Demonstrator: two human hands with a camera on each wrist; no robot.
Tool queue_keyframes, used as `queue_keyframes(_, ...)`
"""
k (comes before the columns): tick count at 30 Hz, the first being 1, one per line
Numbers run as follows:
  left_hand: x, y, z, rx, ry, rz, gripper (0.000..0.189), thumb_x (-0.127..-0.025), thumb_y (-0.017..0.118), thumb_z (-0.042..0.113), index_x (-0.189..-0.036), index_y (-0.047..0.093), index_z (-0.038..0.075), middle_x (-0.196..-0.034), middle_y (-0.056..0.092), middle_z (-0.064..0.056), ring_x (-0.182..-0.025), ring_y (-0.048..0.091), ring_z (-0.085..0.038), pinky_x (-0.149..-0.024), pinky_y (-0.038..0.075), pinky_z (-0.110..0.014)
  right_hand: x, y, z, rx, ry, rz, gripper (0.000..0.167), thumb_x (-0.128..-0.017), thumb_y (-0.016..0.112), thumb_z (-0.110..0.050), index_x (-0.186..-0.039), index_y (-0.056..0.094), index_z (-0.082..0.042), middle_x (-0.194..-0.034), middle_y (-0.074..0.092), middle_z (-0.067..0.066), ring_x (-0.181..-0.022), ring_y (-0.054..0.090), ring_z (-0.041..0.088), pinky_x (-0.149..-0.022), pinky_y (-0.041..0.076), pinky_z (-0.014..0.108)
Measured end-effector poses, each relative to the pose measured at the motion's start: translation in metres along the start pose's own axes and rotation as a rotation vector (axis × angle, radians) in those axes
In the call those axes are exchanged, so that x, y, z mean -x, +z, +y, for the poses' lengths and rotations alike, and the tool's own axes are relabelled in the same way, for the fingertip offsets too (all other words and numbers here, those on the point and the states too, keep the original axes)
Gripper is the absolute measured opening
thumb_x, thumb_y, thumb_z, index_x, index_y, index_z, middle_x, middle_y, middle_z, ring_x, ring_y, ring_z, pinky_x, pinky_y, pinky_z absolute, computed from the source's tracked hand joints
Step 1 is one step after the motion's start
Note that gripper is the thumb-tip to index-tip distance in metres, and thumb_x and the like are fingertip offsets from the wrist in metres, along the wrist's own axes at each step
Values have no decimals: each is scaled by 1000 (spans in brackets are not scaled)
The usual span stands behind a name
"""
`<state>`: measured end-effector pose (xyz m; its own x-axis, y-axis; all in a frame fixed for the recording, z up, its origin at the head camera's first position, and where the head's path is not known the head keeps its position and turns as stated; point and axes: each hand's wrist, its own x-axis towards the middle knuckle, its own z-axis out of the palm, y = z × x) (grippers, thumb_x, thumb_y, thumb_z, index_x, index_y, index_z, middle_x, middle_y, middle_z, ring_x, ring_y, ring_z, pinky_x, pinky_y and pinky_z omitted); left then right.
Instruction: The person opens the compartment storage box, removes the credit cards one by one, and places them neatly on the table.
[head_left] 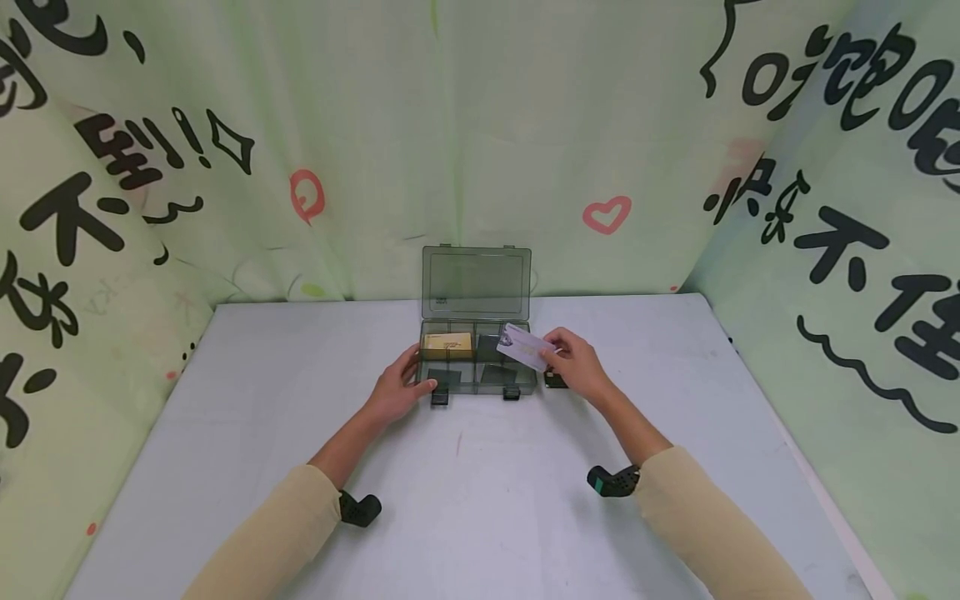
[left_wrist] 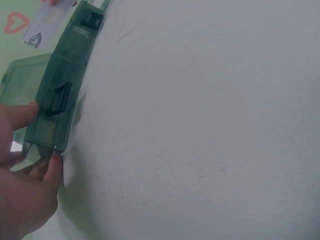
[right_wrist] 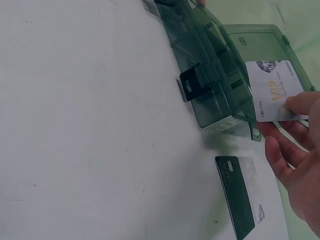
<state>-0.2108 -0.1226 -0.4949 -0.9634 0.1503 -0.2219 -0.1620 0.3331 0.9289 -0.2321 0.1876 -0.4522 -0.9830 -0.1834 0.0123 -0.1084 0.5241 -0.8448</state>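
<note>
A translucent dark-green plastic storage box (head_left: 472, 389) with divided compartments stands on the table, its lid (head_left: 476, 283) raised at the back. My left hand (head_left: 393, 387) grips the box's left end, thumb at the front and fingers round the side. Above the right-hand compartments, my right hand (head_left: 577, 362) pinches a pale VIP card (right_wrist: 272, 90) between thumb and fingers, tilted over the box. A yellow block-shaped item (head_left: 447, 344) occupies the back left compartment. Two black latches hang at the front, one of them a latch (right_wrist: 195, 82) near the right end.
Right of the box, a black VIP card (right_wrist: 235, 195) lies on the table, overlapping a white card (right_wrist: 254, 190). The white table (head_left: 465, 500) meets a pale green curtain (head_left: 375, 167) with black lettering behind and at both sides.
</note>
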Motion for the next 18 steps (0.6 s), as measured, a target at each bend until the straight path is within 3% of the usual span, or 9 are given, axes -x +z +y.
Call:
queue_keyframes(6,-1,0,-1,6,13,-7,78,-94,64,15,-156,18,17,-160,24,-15,-148,24,-28,-120,32,-43,0,-4,7,26,28,11,20,-96,54,-5,-116,53,0,-115,62,23,-91,63,27,-72,56,29)
queue_keyframes(18,-1,0,-2,18,8,-3,78,-93,65,15,-156,18,19,-159,26,-14,-148,26,-28,-120,32,-42,5,-16,16,10,40,61,25,-95,57,-4,-118,53,3,-107,61,23,-90,63,25,-74,58,38)
